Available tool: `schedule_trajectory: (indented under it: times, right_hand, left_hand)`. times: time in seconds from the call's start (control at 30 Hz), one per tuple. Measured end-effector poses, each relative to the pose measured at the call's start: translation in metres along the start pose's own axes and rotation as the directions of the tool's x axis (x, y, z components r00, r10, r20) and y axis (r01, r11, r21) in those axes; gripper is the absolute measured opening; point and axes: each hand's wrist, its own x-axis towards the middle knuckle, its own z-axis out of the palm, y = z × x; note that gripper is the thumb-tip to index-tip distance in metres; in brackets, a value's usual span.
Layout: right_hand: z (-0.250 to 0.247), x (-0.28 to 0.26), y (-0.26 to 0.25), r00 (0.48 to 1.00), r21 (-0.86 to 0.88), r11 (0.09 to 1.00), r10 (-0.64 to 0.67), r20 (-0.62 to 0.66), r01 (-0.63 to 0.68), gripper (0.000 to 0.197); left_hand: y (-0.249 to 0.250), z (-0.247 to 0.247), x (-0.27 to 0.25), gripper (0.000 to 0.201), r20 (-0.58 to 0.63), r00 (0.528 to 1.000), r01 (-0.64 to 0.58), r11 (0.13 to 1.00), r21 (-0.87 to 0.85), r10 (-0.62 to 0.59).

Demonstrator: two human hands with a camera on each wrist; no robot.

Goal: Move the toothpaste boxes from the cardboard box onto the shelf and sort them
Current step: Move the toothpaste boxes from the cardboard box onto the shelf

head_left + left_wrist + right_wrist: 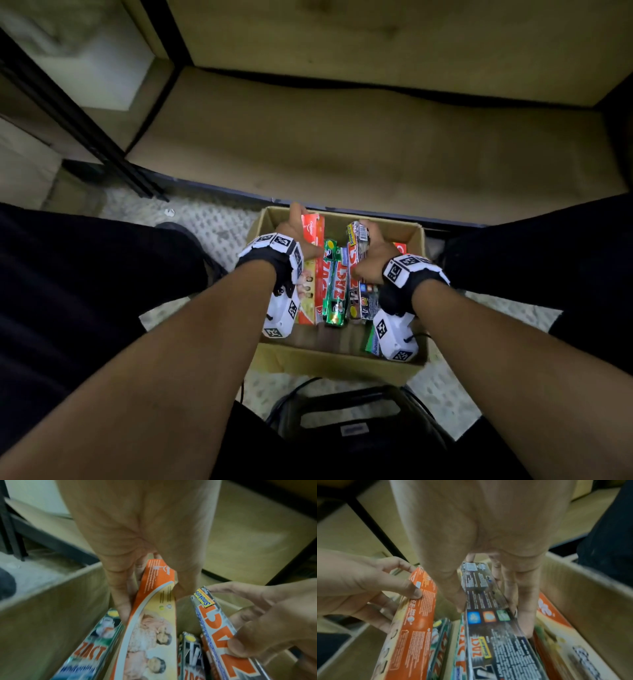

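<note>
toothpaste boxes: left hand grips orange, right hand silver.

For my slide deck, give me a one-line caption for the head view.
Both hands lift toothpaste boxes from the cardboard box: left hand grips an orange box, right hand a silver box.

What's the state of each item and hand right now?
Left hand: gripping the orange box.
Right hand: gripping the silver box.
Orange box: far end lifted, not yet out.
Silver box: far end lifted, not yet out.
Green boxes: lying in the carton.
Carton: open.
Shelf: bare.
</note>
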Motion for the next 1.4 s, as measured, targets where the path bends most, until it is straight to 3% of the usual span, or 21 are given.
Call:
schedule_trajectory:
  times: [0.23, 0.4, 0.73, 0.87, 1.17, 1.4]
  right_hand:
    - [-0.036, -0.041, -0.021, 0.992, -0.020, 0.997, -0.079, -0.093, 0.078, 0.108]
    - [-0.060, -0.075, -0.038, 0.974, 0.006, 0.990, -0.135, -0.184, 0.138, 0.113]
    - [-0.126, -0.168, -0.067, 0.906, -0.105, 0.952, -0.304, -0.296, 0.286, 0.109]
    - [-0.148, -0.193, -0.082, 0.869, -0.138, 0.941, -0.339, -0.360, 0.309, 0.115]
    - [-0.231, -0.241, -0.132, 0.752, -0.199, 0.897, -0.439, -0.492, 0.394, 0.105]
    - [-0.302, -0.250, -0.179, 0.685, -0.243, 0.873, -0.484, -0.544, 0.424, 0.090]
  left_hand:
    - [0.039, -0.033, -0.025, 0.080, -0.047, 0.992, -0.112, 0.993, 0.047, 0.115]
    - [0.073, -0.057, -0.055, 0.071, -0.057, 0.972, -0.223, 0.971, 0.086, 0.229]
    - [0.146, -0.113, -0.118, 0.063, -0.072, 0.925, -0.355, 0.917, 0.183, 0.373]
    - [0.178, -0.136, -0.138, 0.065, -0.155, 0.891, -0.393, 0.897, 0.204, 0.426]
    - [0.265, -0.229, -0.156, 0.084, -0.286, 0.777, -0.464, 0.817, 0.342, 0.561]
    - [0.325, -0.294, -0.136, 0.091, -0.321, 0.756, -0.483, 0.817, 0.313, 0.570]
